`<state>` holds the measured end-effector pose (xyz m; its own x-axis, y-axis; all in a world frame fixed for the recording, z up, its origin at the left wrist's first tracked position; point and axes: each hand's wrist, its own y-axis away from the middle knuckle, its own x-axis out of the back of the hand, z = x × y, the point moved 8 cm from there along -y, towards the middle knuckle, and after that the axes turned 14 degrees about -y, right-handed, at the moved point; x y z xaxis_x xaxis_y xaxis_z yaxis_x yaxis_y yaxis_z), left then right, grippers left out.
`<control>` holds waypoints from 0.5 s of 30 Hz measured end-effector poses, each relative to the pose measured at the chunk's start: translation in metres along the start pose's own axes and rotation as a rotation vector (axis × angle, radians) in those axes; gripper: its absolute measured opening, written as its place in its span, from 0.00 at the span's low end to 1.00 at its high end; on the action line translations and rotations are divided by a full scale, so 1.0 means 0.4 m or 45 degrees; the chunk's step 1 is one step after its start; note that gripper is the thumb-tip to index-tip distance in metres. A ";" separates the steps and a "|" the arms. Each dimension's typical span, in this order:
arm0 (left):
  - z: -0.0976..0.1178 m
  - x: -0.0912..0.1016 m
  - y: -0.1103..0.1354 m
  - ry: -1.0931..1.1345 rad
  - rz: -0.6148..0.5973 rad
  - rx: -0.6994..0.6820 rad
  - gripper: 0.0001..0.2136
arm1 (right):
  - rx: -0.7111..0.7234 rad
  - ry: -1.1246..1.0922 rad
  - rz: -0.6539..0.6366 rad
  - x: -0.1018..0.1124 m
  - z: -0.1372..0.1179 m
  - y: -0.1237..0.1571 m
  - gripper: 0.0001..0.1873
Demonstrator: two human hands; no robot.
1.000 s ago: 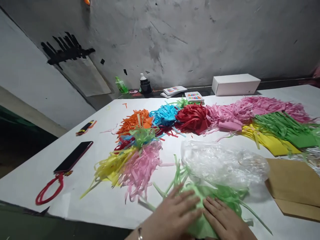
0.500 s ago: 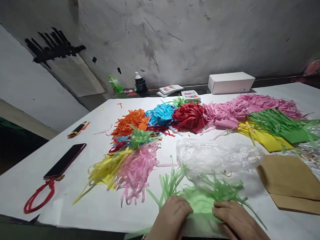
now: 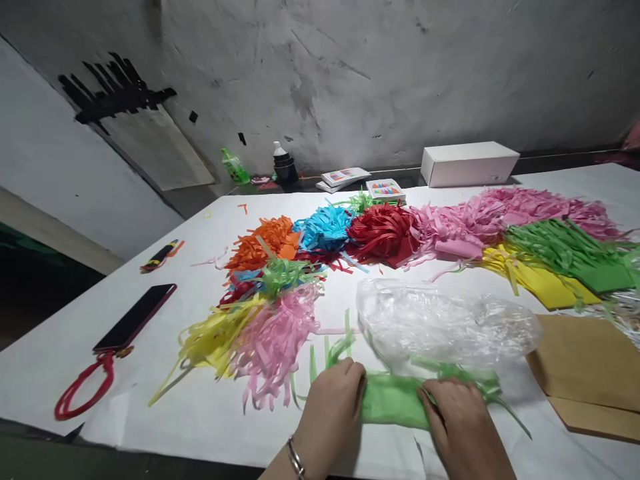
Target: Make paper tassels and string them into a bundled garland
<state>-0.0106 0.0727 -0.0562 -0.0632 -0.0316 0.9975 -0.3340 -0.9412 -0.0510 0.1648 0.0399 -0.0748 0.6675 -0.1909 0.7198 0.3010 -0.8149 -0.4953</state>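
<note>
A light green piece of fringed tissue paper (image 3: 393, 399) is stretched between my two hands, just above the near side of the white table. My left hand (image 3: 336, 393) grips its left end with curled fingers, and a silver bracelet (image 3: 295, 457) circles that wrist. At the right end, my right hand (image 3: 453, 407) pinches the paper between thumb and fingers. Loose green strips stick out beyond both hands. A crumpled clear plastic bag (image 3: 440, 320) lies just past the paper. Left of my left hand rests a fringed pink tissue bundle (image 3: 280, 327) beside a yellow one (image 3: 220, 337).
Orange (image 3: 263, 243), blue (image 3: 325, 227), red (image 3: 383, 230) and pink (image 3: 540, 207) fringed bundles line the table's far side. Brown paper (image 3: 590, 367) lies at right. A phone (image 3: 135, 319) with a red strap and small scissors-like tool (image 3: 163, 255) lie left. A white box (image 3: 470, 165) stands behind.
Both hands have moved slightly away from the table's front edge. The green paper's middle part, loosely bunched before, now shows as a narrower, flat band between them.
</note>
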 end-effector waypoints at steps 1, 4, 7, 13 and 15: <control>0.003 0.017 0.002 -0.008 0.084 -0.015 0.08 | -0.008 -0.004 0.007 0.003 -0.002 0.001 0.07; 0.058 0.065 0.028 0.041 0.373 -0.249 0.12 | -0.036 0.014 0.019 0.005 -0.003 0.003 0.09; 0.124 0.051 0.052 0.106 0.342 -0.543 0.10 | -0.045 0.058 -0.019 -0.007 0.004 -0.002 0.12; 0.118 0.015 0.049 0.083 0.218 -0.575 0.07 | 0.013 0.262 0.185 0.059 -0.012 -0.025 0.10; 0.109 0.022 0.047 0.145 0.249 -0.566 0.05 | 0.227 0.191 0.150 0.074 -0.062 -0.029 0.11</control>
<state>0.0236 0.0402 -0.0462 -0.2587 -0.1333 0.9567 -0.6729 -0.6858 -0.2775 0.1642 0.0300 -0.0358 0.6006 -0.3683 0.7097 0.3515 -0.6756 -0.6481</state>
